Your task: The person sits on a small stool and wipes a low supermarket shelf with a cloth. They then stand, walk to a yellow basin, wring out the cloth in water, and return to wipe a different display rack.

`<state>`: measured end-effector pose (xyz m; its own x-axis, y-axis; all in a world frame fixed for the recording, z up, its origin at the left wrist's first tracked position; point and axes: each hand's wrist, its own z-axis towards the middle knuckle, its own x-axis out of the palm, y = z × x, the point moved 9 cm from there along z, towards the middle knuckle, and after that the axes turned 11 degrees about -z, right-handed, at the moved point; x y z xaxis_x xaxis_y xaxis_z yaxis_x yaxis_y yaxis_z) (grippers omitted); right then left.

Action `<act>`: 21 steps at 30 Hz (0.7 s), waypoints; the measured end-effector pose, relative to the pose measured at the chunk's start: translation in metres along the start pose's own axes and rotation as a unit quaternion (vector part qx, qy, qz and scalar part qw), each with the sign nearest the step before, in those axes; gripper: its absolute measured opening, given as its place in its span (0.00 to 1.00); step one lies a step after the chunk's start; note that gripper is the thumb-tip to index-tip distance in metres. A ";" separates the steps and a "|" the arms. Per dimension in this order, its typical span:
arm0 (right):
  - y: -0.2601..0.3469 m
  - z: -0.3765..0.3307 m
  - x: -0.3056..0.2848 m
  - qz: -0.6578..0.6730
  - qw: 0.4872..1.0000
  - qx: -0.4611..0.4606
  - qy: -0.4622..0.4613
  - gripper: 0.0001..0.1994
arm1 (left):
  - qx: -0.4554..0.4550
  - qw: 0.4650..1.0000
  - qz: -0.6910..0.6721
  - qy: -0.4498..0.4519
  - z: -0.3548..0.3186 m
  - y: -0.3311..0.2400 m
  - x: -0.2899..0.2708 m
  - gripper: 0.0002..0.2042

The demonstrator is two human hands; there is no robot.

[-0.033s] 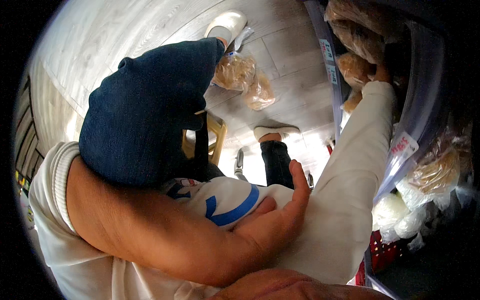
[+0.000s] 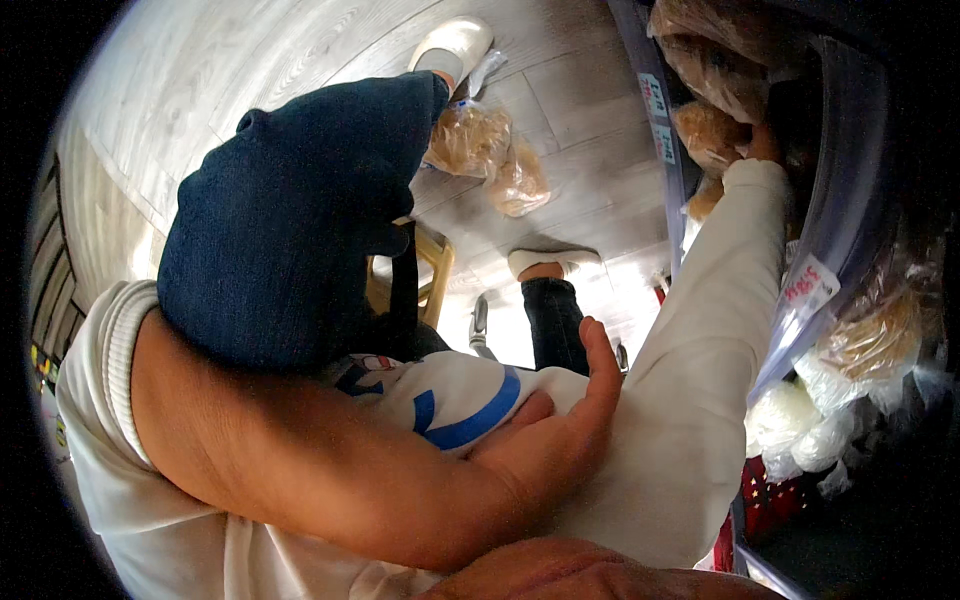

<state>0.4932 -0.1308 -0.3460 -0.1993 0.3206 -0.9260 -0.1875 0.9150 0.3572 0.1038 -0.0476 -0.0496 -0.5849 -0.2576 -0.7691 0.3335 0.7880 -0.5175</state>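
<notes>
My right arm, in a white sleeve (image 2: 700,310), reaches into a deep clear-plastic bin at the upper right. There my right hand (image 2: 762,146) touches a knotted plastic bag with brownish contents (image 2: 708,135); its fingers are mostly hidden among the bags and in shadow. A bigger bag of the same sort (image 2: 715,75) lies just beyond. Across my body comes my bare left forearm. Against my white sweatshirt (image 2: 455,395), beside the right sleeve, rests my left hand (image 2: 545,445), one digit stretched up and apart from another, with nothing seen in it.
Two bags with tan contents (image 2: 470,140) lie on the grey wood-look floor (image 2: 590,120) by my shoe (image 2: 455,45). A labelled bin wall (image 2: 850,190) stands right of my arm. Beyond it are bags with white contents (image 2: 785,415) and red patterned cloth (image 2: 765,500). A yellowish stool (image 2: 435,270) shows below.
</notes>
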 end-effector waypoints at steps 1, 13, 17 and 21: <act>0.001 -0.008 -0.005 -0.010 1.000 -0.006 -0.010 0.23 | -0.001 1.000 0.000 0.001 -0.001 -0.003 0.001 0.17; -0.002 -0.200 -0.081 0.311 0.939 0.128 -0.067 0.23 | 0.042 0.998 0.041 0.028 -0.019 -0.035 0.009 0.17; -0.105 -0.292 -0.043 0.526 0.782 0.335 0.012 0.18 | 0.072 0.992 0.058 0.083 -0.006 -0.040 0.016 0.17; -0.124 -0.344 -0.026 0.398 0.833 0.378 0.071 0.18 | 0.097 0.991 0.090 -0.008 0.002 -0.052 0.029 0.18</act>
<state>0.1909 -0.3367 -0.3243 -0.0926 0.9166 -0.3889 0.7063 0.3358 0.6232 0.0711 -0.0967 -0.0456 -0.4926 -0.1323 -0.8601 0.5674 0.7005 -0.4328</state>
